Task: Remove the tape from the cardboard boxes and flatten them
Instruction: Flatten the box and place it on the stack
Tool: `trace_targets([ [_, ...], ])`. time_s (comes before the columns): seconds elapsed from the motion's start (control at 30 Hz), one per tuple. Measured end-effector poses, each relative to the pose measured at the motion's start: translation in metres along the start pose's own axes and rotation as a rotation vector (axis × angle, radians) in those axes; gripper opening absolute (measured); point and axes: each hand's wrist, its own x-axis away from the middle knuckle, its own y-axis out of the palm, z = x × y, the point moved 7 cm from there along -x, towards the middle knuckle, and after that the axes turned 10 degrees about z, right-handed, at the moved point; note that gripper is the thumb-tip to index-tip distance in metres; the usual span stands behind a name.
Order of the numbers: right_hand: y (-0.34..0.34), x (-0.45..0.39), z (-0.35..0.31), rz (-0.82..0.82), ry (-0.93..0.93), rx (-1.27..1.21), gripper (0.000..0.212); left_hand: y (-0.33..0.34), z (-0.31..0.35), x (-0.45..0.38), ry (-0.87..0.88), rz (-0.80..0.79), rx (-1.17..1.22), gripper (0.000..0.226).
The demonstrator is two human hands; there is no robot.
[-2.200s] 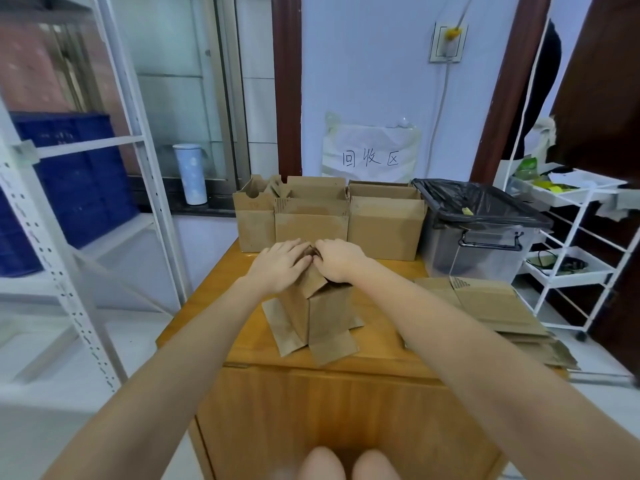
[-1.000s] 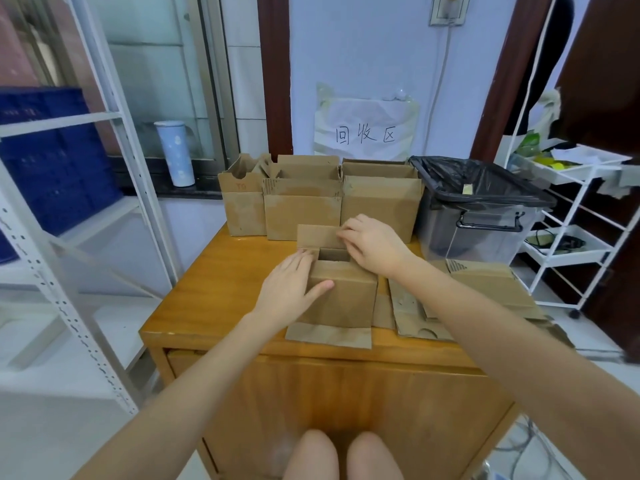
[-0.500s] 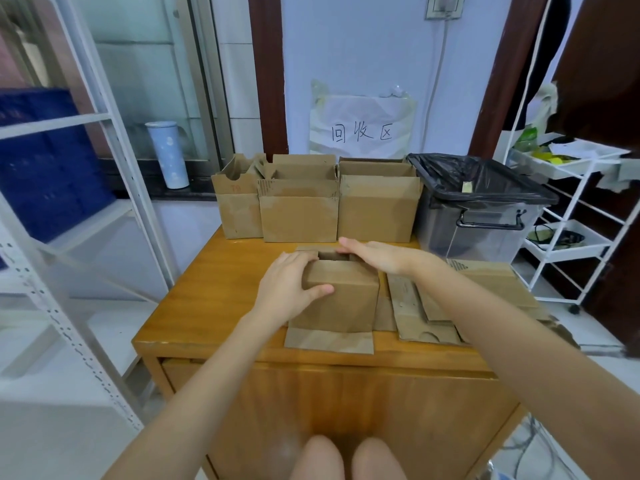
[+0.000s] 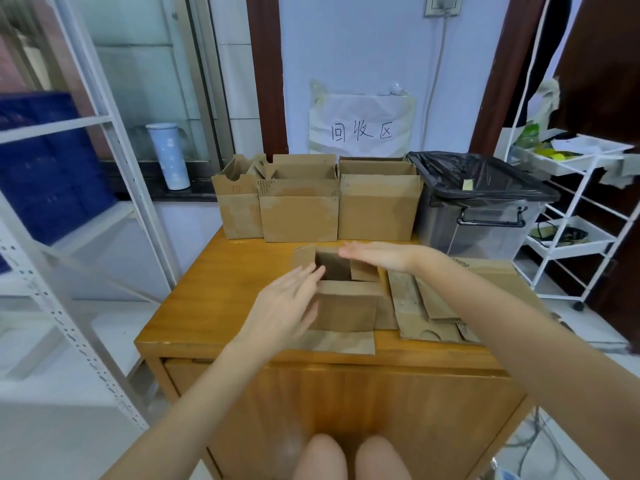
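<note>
A small brown cardboard box [image 4: 346, 310] stands open-topped near the front of the wooden table [image 4: 214, 299], its flaps spread outward. My left hand [image 4: 284, 306] is blurred, fingers apart, against the box's left front corner. My right hand [image 4: 377, 256] lies flat, palm down, over the box's far right rim with fingers extended. Neither hand is closed around the box. A stack of flattened boxes [image 4: 436, 303] lies to its right. Three upright open boxes [image 4: 299, 213] stand in a row at the table's back edge.
A clear bin lined with a black bag [image 4: 478, 206] sits at the back right. A white wire trolley [image 4: 575, 216] stands right of the table, a white metal shelf [image 4: 104, 188] to the left. A paper sign [image 4: 362, 126] hangs on the wall.
The left hand has loosened from gripping the box's left side and opened. The right hand has flattened over the top, and the box's inside now shows with its flaps pushed apart.
</note>
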Motion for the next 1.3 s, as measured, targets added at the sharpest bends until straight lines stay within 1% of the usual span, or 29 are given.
trace_targets([
  [0.1, 0.006, 0.0, 0.0, 0.021, -0.097, 0.041, 0.077, 0.017, 0.005, 0.031, 0.107, -0.149, -0.036, 0.062],
  [0.17, 0.007, 0.0, 0.0, 0.026, -0.129, 0.097, 0.078, 0.025, 0.007, 0.041, 0.159, -0.21, -0.081, 0.068],
  [0.33, 0.009, 0.002, -0.001, 0.053, -0.179, 0.17, 0.081, 0.046, 0.004, 0.046, 0.142, -0.285, -0.193, 0.09],
  [0.4, 0.009, 0.003, -0.002, 0.073, -0.184, 0.173, 0.079, 0.048, 0.004, 0.047, 0.137, -0.278, -0.204, 0.084],
  [0.47, 0.009, 0.003, -0.003, 0.095, -0.196, 0.185, 0.077, 0.046, 0.006, 0.047, 0.134, -0.255, -0.185, 0.071],
  [0.57, 0.012, 0.003, -0.002, 0.118, -0.216, 0.227, 0.085, 0.032, 0.01, 0.041, 0.092, -0.237, -0.116, 0.058],
  [0.63, 0.014, 0.003, 0.001, 0.136, -0.225, 0.253, 0.093, 0.014, 0.011, 0.027, 0.031, -0.167, -0.021, 0.051],
  [0.7, 0.016, 0.004, 0.002, 0.159, -0.241, 0.267, 0.093, -0.003, 0.008, 0.008, -0.028, -0.067, 0.018, 0.046],
  [0.73, 0.016, 0.005, 0.002, 0.168, -0.245, 0.269, 0.092, -0.008, 0.005, -0.002, -0.054, -0.038, -0.005, 0.045],
  [0.8, 0.015, 0.006, 0.001, 0.177, -0.248, 0.269, 0.093, -0.007, 0.001, -0.019, -0.065, -0.06, -0.101, 0.048],
  [0.87, 0.015, 0.006, 0.001, 0.178, -0.247, 0.264, 0.096, 0.008, 0.001, -0.03, 0.001, -0.161, -0.164, 0.052],
  [0.93, 0.016, 0.006, 0.001, 0.18, -0.245, 0.259, 0.094, 0.025, 0.002, -0.031, 0.097, -0.261, -0.197, 0.056],
  [1.0, 0.017, 0.008, 0.0, 0.184, -0.248, 0.259, 0.091, 0.034, -0.001, -0.027, 0.143, -0.302, -0.231, 0.062],
  [1.1, 0.015, 0.01, -0.002, 0.191, -0.26, 0.25, 0.089, 0.033, -0.002, -0.022, 0.132, -0.277, -0.252, 0.066],
  [1.2, 0.013, 0.01, -0.001, 0.199, -0.26, 0.241, 0.091, 0.025, -0.002, -0.023, 0.1, -0.189, -0.299, 0.062],
  [1.3, 0.014, 0.008, 0.001, 0.195, -0.266, 0.236, 0.097, 0.012, -0.02, -0.022, -0.061, -0.158, -0.413, 0.059],
])
